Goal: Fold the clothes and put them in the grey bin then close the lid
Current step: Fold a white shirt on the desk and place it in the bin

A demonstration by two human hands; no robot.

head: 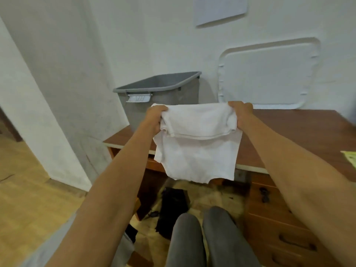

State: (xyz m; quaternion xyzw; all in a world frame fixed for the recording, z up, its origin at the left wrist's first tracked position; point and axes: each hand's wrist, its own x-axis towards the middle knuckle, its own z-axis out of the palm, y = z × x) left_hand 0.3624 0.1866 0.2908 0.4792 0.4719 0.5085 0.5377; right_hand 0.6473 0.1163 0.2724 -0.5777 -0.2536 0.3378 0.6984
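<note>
A white garment [196, 149], folded over once, hangs in the air in front of the desk. My left hand [155, 118] grips its top left corner and my right hand [241, 114] grips its top right corner. Behind it, on the left end of the wooden desk [289, 130], stands the open grey bin [159, 93] with a white latch handle on its near side. The bin's white lid [269, 74] leans upright against the wall to the right of the bin. The bin's inside is hidden from here.
A yellow-green paper [349, 157] lies at the desk's right edge. Drawers [279, 218] fill the desk's right side. Dark items [173, 207] lie on the floor under the desk. My grey-trousered knees [202, 237] are in front. A white wall corner [57, 112] stands to the left.
</note>
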